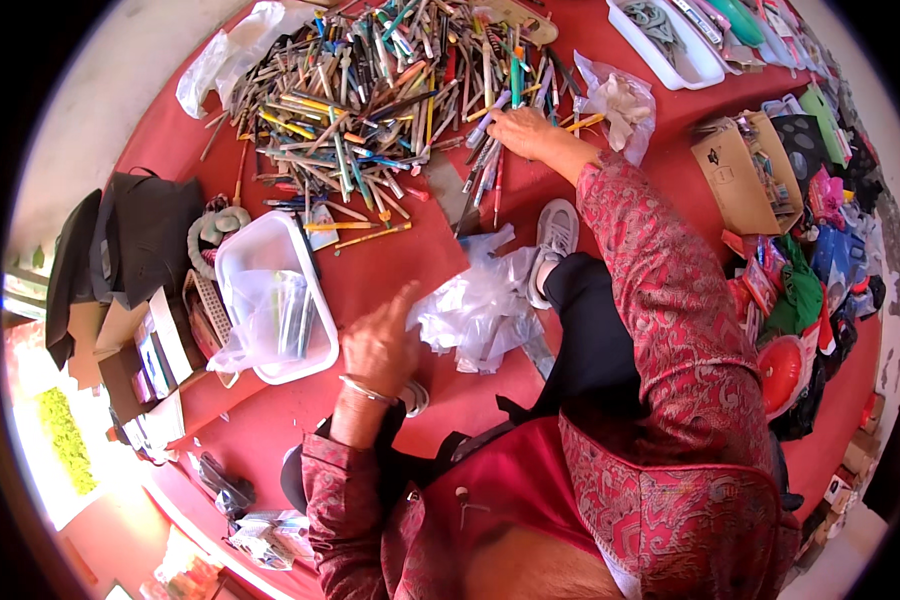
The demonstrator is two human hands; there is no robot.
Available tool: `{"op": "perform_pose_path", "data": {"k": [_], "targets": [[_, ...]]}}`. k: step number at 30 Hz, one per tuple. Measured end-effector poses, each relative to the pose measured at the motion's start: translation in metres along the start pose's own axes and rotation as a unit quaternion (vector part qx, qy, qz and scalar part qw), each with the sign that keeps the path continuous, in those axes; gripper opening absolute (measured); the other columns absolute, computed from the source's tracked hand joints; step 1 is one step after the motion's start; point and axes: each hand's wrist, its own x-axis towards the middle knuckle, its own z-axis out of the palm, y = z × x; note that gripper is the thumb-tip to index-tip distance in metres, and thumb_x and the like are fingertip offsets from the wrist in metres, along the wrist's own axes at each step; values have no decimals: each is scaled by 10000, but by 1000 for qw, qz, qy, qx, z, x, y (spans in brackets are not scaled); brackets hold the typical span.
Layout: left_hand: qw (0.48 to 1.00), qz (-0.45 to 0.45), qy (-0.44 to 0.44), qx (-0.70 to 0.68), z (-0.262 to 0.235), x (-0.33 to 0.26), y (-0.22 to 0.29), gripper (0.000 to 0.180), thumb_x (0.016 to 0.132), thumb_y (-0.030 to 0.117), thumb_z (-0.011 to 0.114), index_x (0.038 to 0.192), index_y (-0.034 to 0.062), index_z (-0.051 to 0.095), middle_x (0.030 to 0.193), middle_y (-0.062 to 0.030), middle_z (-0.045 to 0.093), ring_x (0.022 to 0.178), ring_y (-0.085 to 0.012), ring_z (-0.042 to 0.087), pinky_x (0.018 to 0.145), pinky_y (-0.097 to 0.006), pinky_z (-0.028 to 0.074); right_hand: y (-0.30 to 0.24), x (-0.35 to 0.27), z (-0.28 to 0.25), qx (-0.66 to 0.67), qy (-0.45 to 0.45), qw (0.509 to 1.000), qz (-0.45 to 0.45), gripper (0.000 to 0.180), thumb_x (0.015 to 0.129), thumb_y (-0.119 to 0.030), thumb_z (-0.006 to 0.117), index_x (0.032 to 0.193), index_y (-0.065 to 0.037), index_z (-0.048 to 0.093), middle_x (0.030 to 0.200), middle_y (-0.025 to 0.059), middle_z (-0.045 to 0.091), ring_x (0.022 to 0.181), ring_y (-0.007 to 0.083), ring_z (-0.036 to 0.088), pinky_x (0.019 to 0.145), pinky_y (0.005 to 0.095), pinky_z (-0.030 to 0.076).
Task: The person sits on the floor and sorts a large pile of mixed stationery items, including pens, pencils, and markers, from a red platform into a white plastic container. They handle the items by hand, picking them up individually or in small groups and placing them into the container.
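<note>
A large heap of pens and pencils [345, 95] spreads over the red floor at the far side. My right hand [525, 132] reaches to its right edge, fingers closed around a pale purple pen [483, 127]. More pens and a red pencil [498, 188] lie just below those fingers. My left hand [382, 340], with a bangle at the wrist, hovers nearer to me, slightly blurred. Its index finger stretches out and nothing shows in it. Beside it lies a crumpled clear plastic bag [485, 305]. To its left sits a white plastic tub [325, 345] with clear-wrapped items inside.
A white tray [705, 75] with grey cord stands at the far right, near a plastic bag [620, 105]. Cardboard boxes stand at right [735, 180] and left [120, 350]. A black bag [140, 235] is at left. Colourful packets [760, 285] pile up at right.
</note>
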Motion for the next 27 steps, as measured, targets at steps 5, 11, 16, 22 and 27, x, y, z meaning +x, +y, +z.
{"op": "perform_pose_path", "data": {"k": [5, 11, 16, 22, 27], "targets": [[988, 80, -97, 91, 32, 13, 4, 385, 698, 106, 557, 1074, 61, 489, 758, -102, 566, 708, -256, 572, 646, -353, 452, 14, -4, 23, 39, 10, 999, -17, 121, 772, -105, 452, 796, -47, 555, 855, 122, 498, 686, 259, 604, 577, 369, 494], [982, 82, -138, 101, 46, 26, 3, 296, 700, 91, 533, 988, 22, 512, 738, -108, 563, 716, -251, 568, 679, -349, 436, 19, 4, 20, 134, 36, 990, 19, 103, 754, -52, 463, 829, -10, 518, 835, 132, 507, 703, 263, 602, 568, 358, 500], [974, 94, -177, 107, 49, 31, 6, 269, 716, 82, 513, 977, 16, 515, 738, -113, 560, 723, -260, 559, 710, -358, 427, 23, 6, 11, 180, 62, 979, 70, 89, 742, -34, 466, 826, -29, 497, 753, 123, 512, 646, 278, 591, 526, 369, 487], [974, 56, -196, 101, 51, 29, 3, 311, 725, 110, 555, 1026, 49, 510, 842, -104, 559, 803, -275, 528, 740, -372, 406, 17, 0, -30, 134, 23, 991, -14, 60, 746, -80, 483, 784, -43, 511, 713, 121, 515, 650, 254, 600, 530, 360, 494], [976, 91, -164, 112, 50, 29, 2, 311, 716, 73, 495, 1021, 15, 511, 743, -97, 545, 758, -248, 545, 756, -361, 414, 4, -25, -10, 99, -27, 994, -47, 146, 761, -89, 460, 877, -21, 516, 750, 132, 532, 642, 248, 605, 529, 340, 497]]}}
